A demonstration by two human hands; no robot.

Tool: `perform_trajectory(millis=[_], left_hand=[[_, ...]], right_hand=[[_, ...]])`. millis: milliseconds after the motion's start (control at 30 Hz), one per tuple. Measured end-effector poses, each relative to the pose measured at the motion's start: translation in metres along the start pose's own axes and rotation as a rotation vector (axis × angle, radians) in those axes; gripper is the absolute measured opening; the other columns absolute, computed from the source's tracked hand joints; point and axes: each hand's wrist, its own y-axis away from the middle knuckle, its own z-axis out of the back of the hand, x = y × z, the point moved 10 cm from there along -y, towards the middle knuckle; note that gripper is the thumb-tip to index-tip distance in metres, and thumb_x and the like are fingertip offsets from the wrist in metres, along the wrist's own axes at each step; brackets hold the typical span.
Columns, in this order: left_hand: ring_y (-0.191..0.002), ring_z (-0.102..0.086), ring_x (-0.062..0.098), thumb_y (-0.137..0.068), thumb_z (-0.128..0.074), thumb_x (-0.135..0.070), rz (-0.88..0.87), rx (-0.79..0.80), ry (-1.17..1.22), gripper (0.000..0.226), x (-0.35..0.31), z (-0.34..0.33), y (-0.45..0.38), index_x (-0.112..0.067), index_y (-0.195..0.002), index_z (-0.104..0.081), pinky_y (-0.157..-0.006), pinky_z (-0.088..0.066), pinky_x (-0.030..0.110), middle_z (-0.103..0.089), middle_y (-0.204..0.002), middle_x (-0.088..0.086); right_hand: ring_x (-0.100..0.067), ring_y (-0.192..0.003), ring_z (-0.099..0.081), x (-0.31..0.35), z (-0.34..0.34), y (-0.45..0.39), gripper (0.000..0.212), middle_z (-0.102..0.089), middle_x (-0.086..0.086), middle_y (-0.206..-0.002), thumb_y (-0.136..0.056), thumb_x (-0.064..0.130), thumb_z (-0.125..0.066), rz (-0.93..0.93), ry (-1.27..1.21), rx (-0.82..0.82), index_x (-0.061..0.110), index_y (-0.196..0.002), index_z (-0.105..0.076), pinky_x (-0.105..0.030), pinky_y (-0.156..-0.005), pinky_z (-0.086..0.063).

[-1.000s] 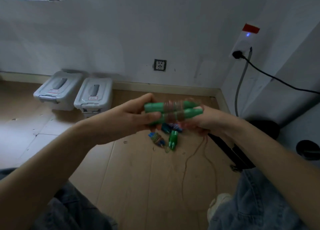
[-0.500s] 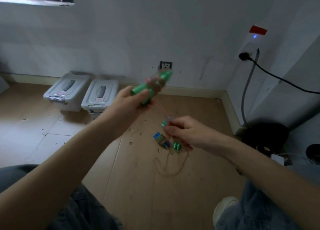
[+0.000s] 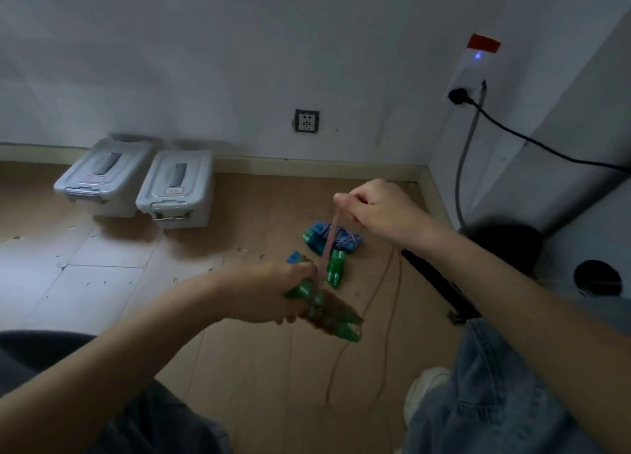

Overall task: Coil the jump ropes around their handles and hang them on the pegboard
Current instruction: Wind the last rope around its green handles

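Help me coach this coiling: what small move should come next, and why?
Probably swing the right hand around the green handles for another wrap. The pink rope runs taut from its fingers to the handles held in the left hand, and loose rope trails on the floor.

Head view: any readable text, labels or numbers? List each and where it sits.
None readable.
Left bin: red-edged label on its lid, too blurred.
Right bin: red-edged label on its lid, too blurred.
Red tape above the wall outlet: no print visible.
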Motion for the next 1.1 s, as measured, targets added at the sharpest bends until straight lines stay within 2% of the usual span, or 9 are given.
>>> perform_trajectory(millis=[133,367,467,567,667,733,833,933,1100], left_hand=[[-0.071,-0.058,-0.001,-0.092,-0.046,-0.011,-0.154,-0.017,0.241,0.014,-0.032,0.02,0.015,-0.025,-0.094,-0.047,-0.066,-0.05,0.016,-0.056,-0.087,-0.005],[-0.075,-0.061,0.003,-0.078,-0.049,-0.028,-0.243,-0.031,0.561,0.025,-0.043,0.048,0.039,-0.02,-0.101,-0.055,-0.068,-0.049,0.016,-0.065,-0.081,-0.017],[-0.075,-0.063,0.003,-0.077,-0.05,-0.022,-0.291,-0.174,0.746,0.027,-0.039,0.07,0.041,-0.007,-0.099,-0.053,-0.065,-0.051,0.015,-0.067,-0.081,-0.014],[-0.073,-0.065,0.003,-0.076,-0.052,-0.021,-0.266,-0.398,0.883,0.023,-0.022,0.091,0.044,-0.01,-0.096,-0.056,-0.062,-0.051,0.012,-0.068,-0.081,-0.008],[-0.066,-0.064,0.001,-0.083,-0.053,-0.015,-0.168,-0.643,0.849,0.015,0.003,0.103,0.043,-0.008,-0.096,-0.055,-0.059,-0.049,0.01,-0.063,-0.083,0.003],[-0.063,-0.064,0.0,-0.087,-0.051,-0.01,-0.116,-0.762,0.83,0.009,0.017,0.108,0.042,-0.009,-0.096,-0.054,-0.057,-0.048,0.009,-0.062,-0.087,0.006],[-0.063,-0.065,0.0,-0.089,-0.051,-0.009,-0.075,-0.884,0.974,0.013,0.036,0.115,0.046,-0.009,-0.101,-0.055,-0.056,-0.048,0.009,-0.061,-0.091,0.007],[-0.066,-0.066,0.001,-0.088,-0.051,-0.009,-0.097,-0.906,0.996,0.016,0.039,0.114,0.043,-0.006,-0.104,-0.055,-0.057,-0.048,0.009,-0.063,-0.091,0.006],[-0.067,-0.067,0.005,-0.088,-0.054,-0.012,0.035,-0.877,0.784,0.005,0.047,0.108,0.037,-0.017,-0.09,-0.053,-0.06,-0.054,0.018,-0.064,-0.089,0.005]], right_hand=[[-0.015,-0.04,-0.032,-0.016,0.01,-0.003,0.054,-0.033,0.001,-0.044,-0.096,0.037,-0.043,-0.082,0.167,-0.118,0.015,-0.049,-0.034,-0.026,-0.048,-0.03],[-0.013,-0.041,-0.04,-0.019,0.006,-0.005,0.05,-0.039,0.004,-0.045,-0.094,0.037,-0.048,-0.104,0.149,-0.042,0.017,-0.049,-0.04,-0.025,-0.047,-0.033],[0.004,-0.044,-0.052,-0.02,-0.016,0.009,0.027,-0.049,0.01,-0.054,-0.088,0.016,-0.061,-0.131,-0.185,0.166,0.023,-0.064,-0.05,-0.011,-0.041,-0.038],[0.0,-0.038,-0.041,-0.005,-0.061,0.029,0.034,-0.047,0.013,-0.05,-0.077,0.051,-0.06,-0.101,-0.323,0.547,0.021,-0.062,-0.058,-0.013,-0.04,-0.034],[-0.008,-0.056,-0.051,0.009,-0.081,0.039,0.034,-0.056,0.007,-0.062,-0.078,0.053,-0.056,-0.094,-0.59,0.736,0.021,-0.067,-0.063,-0.023,-0.057,-0.044],[-0.013,-0.063,-0.056,0.015,-0.078,0.036,0.024,-0.061,-0.001,-0.07,-0.089,0.033,-0.05,-0.108,-0.853,0.7,0.013,-0.084,-0.061,-0.026,-0.064,-0.051],[-0.007,-0.049,-0.038,0.019,-0.071,0.03,0.022,-0.046,0.001,-0.062,-0.098,0.021,-0.034,-0.169,-1.086,0.589,0.008,-0.092,-0.051,-0.018,-0.044,-0.036],[-0.004,-0.045,-0.024,0.019,-0.07,0.028,0.024,-0.032,0.005,-0.059,-0.097,0.029,-0.042,-0.119,-0.8,0.532,0.008,-0.09,-0.051,-0.016,-0.037,-0.018],[-0.007,-0.041,-0.02,0.024,-0.068,0.029,0.039,-0.026,0.006,-0.052,-0.099,0.032,-0.039,-0.072,-0.558,0.462,0.02,-0.062,-0.034,-0.019,-0.037,-0.017]])
